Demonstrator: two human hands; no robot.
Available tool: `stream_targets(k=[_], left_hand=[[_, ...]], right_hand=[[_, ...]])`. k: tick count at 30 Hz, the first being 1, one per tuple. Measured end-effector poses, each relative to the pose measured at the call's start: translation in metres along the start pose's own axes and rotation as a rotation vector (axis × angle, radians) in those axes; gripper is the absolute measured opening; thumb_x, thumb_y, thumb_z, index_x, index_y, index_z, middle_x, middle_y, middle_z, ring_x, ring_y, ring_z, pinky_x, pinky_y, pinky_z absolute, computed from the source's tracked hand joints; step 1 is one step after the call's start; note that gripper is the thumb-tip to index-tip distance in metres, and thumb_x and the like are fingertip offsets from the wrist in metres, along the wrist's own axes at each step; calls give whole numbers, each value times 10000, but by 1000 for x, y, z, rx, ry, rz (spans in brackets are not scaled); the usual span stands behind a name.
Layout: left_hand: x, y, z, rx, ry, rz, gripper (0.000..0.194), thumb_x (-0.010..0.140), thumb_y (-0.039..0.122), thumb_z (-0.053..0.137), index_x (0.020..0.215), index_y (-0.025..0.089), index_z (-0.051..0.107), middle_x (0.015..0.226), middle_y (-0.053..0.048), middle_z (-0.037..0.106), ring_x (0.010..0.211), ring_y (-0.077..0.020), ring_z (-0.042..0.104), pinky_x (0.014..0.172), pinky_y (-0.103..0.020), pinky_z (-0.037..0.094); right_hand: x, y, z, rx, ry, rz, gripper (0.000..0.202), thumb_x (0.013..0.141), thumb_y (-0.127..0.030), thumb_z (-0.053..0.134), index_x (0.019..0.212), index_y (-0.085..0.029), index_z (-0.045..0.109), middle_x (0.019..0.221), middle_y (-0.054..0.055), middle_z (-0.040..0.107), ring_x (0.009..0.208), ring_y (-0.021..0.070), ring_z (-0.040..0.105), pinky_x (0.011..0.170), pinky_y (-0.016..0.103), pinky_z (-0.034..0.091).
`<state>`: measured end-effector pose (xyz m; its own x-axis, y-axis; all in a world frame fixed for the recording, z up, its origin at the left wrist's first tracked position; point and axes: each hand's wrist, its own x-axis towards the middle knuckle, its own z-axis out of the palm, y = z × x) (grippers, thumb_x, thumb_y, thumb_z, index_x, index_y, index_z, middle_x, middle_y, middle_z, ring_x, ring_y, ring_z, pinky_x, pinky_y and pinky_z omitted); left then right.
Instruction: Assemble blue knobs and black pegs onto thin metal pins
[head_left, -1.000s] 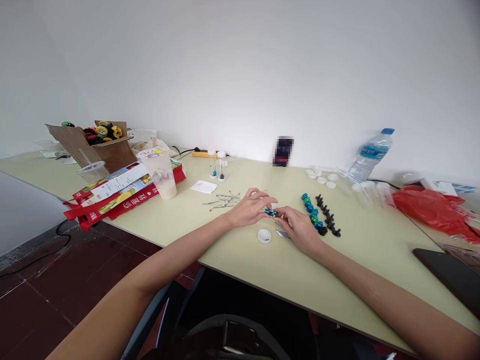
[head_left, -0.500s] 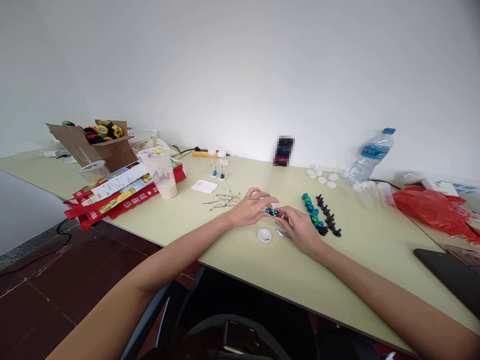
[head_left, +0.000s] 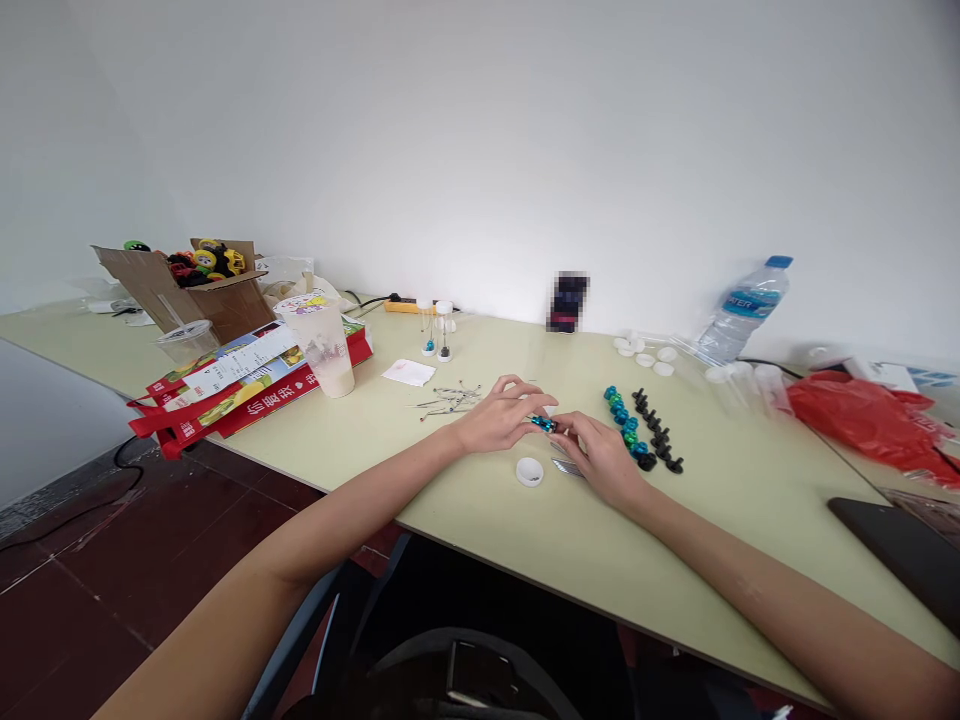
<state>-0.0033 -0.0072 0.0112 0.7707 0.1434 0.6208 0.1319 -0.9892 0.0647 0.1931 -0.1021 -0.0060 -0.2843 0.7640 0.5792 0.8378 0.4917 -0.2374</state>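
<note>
My left hand (head_left: 499,418) and my right hand (head_left: 600,455) meet over the pale green table (head_left: 480,520), fingertips pinching a small blue and black bead piece (head_left: 543,424) between them. Just below the hands sit a small white cap (head_left: 529,471) and a flat metal piece (head_left: 566,466), partly under my right hand. To the right lie a row of blue and green beads (head_left: 622,424) and a row of black beads (head_left: 656,432). A scatter of thin metal pins (head_left: 448,401) lies left of my left hand.
A plastic cup (head_left: 324,347) stands on red printed bags (head_left: 240,385) at the left, beside a cardboard box of toys (head_left: 196,275). Two small vials (head_left: 436,330), white caps (head_left: 643,352), a water bottle (head_left: 739,310), a red plastic bag (head_left: 870,420) and a dark flat object (head_left: 900,555) surround the work area.
Hands stay almost still; the fingers shift slightly around the bead piece.
</note>
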Motion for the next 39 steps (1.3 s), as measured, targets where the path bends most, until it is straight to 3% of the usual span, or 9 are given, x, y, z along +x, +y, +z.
stream_targets(k=[7,14,21,25,39], left_hand=[[0,-2,3,16,43,18,336,941,330,434,1243,182,446,1038,-72,695,1143,-204,513,1017,-414,291],[0,0,2,36,2,-37,317,935,332,448,1220,196,461,1083,-81,668,1147,-214,517,1024,-422,287],[0,1,-1,-18,26,17,418,919,386,470,1281,186,403,1059,-81,684,1170,-220,493,1019,-422,287],[0,0,0,-6,14,32,359,947,318,413,1276,175,413,1081,-93,681,1169,-216,494,1025,-426,280],[-1,-1,3,33,47,19,315,929,317,463,1214,182,449,1029,-78,681,1140,-216,517,998,-418,305]], right_hand=[[0,-1,-1,3,-7,1,150,961,-287,426,1044,-220,532,858,45,642,759,205,601,686,343,472],[-1,-1,0,6,-4,2,155,960,-285,429,1057,-217,529,860,45,645,751,203,605,685,339,472],[0,0,1,9,9,-12,152,959,-273,441,1061,-210,534,853,39,642,732,188,598,669,320,465],[0,1,1,-1,16,-14,154,956,-273,457,1070,-206,535,855,41,644,743,189,600,670,319,466],[0,1,1,6,1,-12,148,953,-253,461,1077,-211,531,876,38,644,751,186,600,674,312,462]])
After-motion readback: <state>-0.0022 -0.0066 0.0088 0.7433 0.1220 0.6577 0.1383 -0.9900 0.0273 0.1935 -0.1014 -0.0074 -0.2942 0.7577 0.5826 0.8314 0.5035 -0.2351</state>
